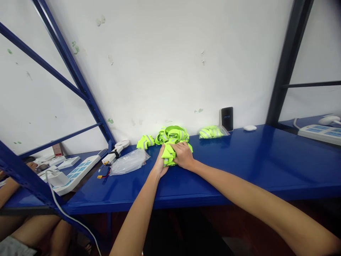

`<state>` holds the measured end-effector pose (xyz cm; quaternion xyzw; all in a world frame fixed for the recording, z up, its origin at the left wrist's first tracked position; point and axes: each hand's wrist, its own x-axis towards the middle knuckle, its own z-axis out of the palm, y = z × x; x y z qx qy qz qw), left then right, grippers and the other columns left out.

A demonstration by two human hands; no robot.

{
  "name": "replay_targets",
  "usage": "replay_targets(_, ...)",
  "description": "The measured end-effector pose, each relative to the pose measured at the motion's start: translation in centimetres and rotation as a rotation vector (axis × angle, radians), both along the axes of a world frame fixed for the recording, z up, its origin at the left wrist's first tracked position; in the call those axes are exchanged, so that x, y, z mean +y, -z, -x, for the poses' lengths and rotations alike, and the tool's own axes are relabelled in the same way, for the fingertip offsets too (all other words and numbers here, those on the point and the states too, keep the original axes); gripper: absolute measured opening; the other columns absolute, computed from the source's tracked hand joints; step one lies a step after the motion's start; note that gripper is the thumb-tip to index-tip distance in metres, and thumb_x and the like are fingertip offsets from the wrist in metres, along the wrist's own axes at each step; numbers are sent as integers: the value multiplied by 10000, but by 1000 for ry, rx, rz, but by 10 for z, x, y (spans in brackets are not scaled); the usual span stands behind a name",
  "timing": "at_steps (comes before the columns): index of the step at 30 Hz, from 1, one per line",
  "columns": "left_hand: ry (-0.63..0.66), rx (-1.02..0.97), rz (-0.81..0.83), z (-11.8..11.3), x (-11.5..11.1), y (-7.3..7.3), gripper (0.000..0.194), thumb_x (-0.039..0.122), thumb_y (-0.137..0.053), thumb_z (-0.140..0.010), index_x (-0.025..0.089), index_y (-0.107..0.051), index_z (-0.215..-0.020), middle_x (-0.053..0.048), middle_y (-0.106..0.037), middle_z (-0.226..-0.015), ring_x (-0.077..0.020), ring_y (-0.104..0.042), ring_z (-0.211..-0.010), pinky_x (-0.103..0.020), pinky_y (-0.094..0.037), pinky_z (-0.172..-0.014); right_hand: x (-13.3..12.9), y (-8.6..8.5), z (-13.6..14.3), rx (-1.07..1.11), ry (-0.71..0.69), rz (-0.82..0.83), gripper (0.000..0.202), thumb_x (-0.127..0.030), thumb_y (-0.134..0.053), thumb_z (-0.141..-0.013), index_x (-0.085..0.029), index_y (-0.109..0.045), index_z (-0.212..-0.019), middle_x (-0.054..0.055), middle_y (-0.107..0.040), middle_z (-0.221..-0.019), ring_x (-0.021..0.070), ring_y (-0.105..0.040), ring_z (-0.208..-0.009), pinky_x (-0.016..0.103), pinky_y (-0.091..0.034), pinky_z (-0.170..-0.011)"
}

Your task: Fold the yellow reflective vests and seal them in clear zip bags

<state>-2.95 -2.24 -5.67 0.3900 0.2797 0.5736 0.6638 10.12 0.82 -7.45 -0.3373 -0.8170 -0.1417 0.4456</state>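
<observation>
Both my hands grip one crumpled bundle of neon-yellow reflective straps (168, 153), just above or on the blue table. My left hand (160, 163) wraps the bundle from the left and below. My right hand (183, 155) closes over its right side, fingers curled into the material. Right behind it lies a looped heap of the same reflective material (173, 133) with grey stripes. A smaller folded piece (146, 142) rests to the left of that heap. Over to the right, a clear bag (213, 132) holds more of this yellow material.
An empty clear plastic bag (129, 162) lies on the blue table (239, 167) at left, near wires with a yellow connector (99, 176) and a small white fan (122, 144). A phone (227, 119) leans on the wall. Blue posts frame both sides. Another person's arm (9, 190) shows far left.
</observation>
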Motion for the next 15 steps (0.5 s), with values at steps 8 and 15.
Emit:
replay_targets(8,-492,127,-241,2,13,10,483,522,-761,-688,132,-673,-960,-63,-728,-922,-188,-687,-889,-280,-521,-813,-1,-10,0,-40,25,-65,387,-181,-552,-821,-126,-617,-1198,117,-708,-949,260,-593,-893,368,-336,-804)
replay_targets(15,-684,297,-259,16,16,15,494,493,-759,-705,134,-688,-1036,-113,-729,-1027,-232,-696,-949,-328,-539,-846,16,-14,-22,-173,168,-29,291,-95,-560,-801,-166,-619,-1077,90,-701,-942,237,-589,-871,332,-292,-772)
